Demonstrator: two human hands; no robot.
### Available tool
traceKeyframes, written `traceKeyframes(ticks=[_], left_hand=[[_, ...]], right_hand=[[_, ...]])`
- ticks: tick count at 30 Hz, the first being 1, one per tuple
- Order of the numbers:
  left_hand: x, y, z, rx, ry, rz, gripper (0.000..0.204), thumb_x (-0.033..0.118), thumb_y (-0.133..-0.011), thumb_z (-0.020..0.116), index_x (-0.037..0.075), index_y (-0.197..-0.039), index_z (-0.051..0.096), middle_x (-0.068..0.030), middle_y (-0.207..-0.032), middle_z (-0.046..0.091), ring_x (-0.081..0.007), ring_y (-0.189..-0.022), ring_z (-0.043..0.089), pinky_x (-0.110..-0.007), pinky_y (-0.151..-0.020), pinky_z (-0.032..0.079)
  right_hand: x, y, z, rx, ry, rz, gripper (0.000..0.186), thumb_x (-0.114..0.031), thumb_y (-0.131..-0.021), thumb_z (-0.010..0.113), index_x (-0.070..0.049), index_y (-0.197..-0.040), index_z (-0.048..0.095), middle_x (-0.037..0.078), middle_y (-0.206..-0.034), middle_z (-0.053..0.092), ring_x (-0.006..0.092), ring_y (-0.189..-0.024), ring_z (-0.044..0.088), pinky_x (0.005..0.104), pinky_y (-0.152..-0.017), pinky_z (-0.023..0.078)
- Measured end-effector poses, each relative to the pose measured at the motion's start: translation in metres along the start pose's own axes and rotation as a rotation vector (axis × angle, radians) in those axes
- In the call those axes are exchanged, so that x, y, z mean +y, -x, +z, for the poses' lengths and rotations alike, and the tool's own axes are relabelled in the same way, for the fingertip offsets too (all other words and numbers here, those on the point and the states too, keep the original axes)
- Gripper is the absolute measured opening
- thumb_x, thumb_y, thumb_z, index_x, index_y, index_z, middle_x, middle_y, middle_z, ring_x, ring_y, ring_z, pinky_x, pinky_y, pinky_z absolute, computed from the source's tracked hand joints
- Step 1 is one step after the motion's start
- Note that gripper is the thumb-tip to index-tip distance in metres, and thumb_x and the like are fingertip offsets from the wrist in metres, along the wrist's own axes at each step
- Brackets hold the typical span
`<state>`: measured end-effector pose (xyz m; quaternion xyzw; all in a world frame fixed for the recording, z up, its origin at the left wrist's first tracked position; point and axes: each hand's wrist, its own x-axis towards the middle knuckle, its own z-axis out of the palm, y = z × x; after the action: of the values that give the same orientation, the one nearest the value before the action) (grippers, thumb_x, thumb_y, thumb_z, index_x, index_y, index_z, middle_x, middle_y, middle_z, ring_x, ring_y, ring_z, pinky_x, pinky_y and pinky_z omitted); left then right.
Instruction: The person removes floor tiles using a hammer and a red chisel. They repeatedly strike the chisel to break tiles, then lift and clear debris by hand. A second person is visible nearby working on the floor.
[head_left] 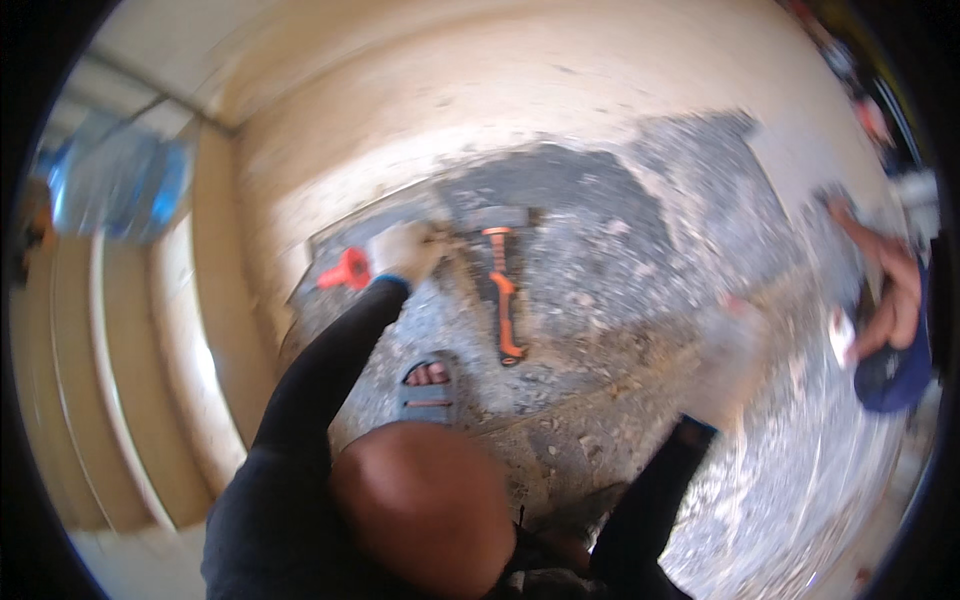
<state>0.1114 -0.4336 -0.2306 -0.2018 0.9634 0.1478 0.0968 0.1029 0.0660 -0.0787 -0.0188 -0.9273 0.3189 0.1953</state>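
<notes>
My left hand [402, 250], in a pale work glove, is low over the broken grey floor. Beside it is a red flared tool part [345, 270], like a chisel's hand guard; blur hides whether my fingers are around it. To the right of that hand lies a hammer [503, 300] with an orange and black handle, its grey head pointing away from me. My right hand [725, 365], also gloved, is off to the right above the rubble, smeared by motion. A small reddish spot shows at its far end, too blurred to name.
My foot in a grey sandal [428, 390] stands near the hammer. Another person's arm [890, 285] reaches in at the right. Pale steps [130, 370] and a clear blue water bottle [120, 185] are at left. A beige wall [430, 110] bounds the far side.
</notes>
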Motion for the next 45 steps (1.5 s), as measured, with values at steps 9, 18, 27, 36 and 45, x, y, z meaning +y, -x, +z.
traceKeyframes(ticks=[9,18,27,36,45], left_hand=[[0.043,0.058,0.000,-0.095,0.615,0.523,0.022,0.014,-0.097,0.080,0.001,-0.110,0.069,-0.0102,-0.107,0.067,-0.0262,-0.102,0.063,-0.041,-0.096,0.052],[0.090,0.091,-0.001,-0.105,0.416,0.711,0.052,0.012,-0.093,0.082,-0.001,-0.141,0.071,-0.0160,-0.132,0.070,-0.0328,-0.123,0.065,-0.046,-0.111,0.051],[-0.063,0.142,-0.018,0.572,0.622,-0.009,0.057,0.001,-0.096,0.082,-0.001,-0.150,0.065,-0.0175,-0.153,0.066,-0.0322,-0.144,0.061,-0.045,-0.124,0.048],[-0.072,0.189,0.003,0.494,0.107,-0.428,0.097,0.031,-0.075,0.097,0.005,-0.159,0.055,-0.0220,-0.154,0.061,-0.0458,-0.147,0.054,-0.057,-0.122,0.045],[-0.117,0.114,-0.029,0.402,0.005,-0.075,0.098,0.038,-0.075,0.096,0.011,-0.160,0.056,-0.0168,-0.160,0.059,-0.0427,-0.152,0.052,-0.060,-0.126,0.039]], right_hand=[[-0.087,0.110,0.171,-0.661,-0.723,0.482,0.055,-0.061,-0.097,0.075,-0.007,-0.106,0.084,0.027,-0.094,0.079,0.0460,-0.094,0.078,0.0531,-0.082,0.059],[-0.033,0.099,0.138,-0.756,-0.361,0.332,0.045,-0.038,-0.103,0.067,-0.001,-0.125,0.082,0.026,-0.120,0.081,0.0427,-0.114,0.078,0.0515,-0.100,0.060],[0.178,0.065,-0.052,0.409,-0.149,0.880,0.047,-0.037,-0.108,0.068,0.004,-0.132,0.077,0.020,-0.127,0.079,0.0303,-0.111,0.075,0.0462,-0.091,0.061],[0.026,0.088,0.149,-0.465,-0.079,0.180,0.049,-0.031,-0.103,0.083,0.005,-0.135,0.075,0.022,-0.131,0.079,0.0332,-0.119,0.074,0.0410,-0.105,0.057],[-0.150,0.128,0.208,-0.770,0.225,0.209,0.075,-0.034,-0.088,0.095,-0.004,-0.151,0.064,0.018,-0.139,0.075,0.0363,-0.125,0.075,0.0481,-0.108,0.059]])
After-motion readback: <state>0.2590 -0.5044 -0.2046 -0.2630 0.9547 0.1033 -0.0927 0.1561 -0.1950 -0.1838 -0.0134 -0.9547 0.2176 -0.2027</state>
